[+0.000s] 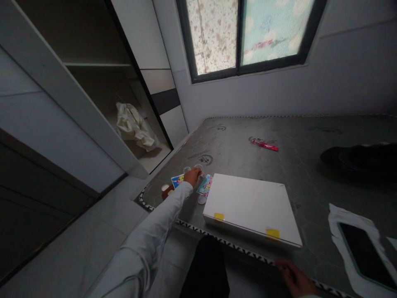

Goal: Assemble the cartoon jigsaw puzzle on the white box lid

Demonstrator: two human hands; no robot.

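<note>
My left hand (pixel 192 176) reaches over the left part of the mattress, its fingers pinched together on something small that I cannot make out. Close around it lie a blue and yellow picture card (pixel 178 180), a light-blue printed card (pixel 205 185) and several small round clear pieces, one being a disc (pixel 202 200). A brown item (pixel 167 192) is partly covered by my sleeve. To the right of these sits a closed white box (pixel 248 203) with yellow tape on its front edge. My right hand (pixel 293 278) rests at the mattress's front edge, dim, its fingers apart with nothing visible in them.
The grey mattress (pixel 229 140) has a black-and-white trimmed edge. Farther back lies a red wrapper (pixel 265 145); a dark bag-like item (pixel 359 161) is at right. A phone (pixel 367 252) rests on white paper (pixel 336 217). An open wardrobe holds cream cloth (pixel 135 126).
</note>
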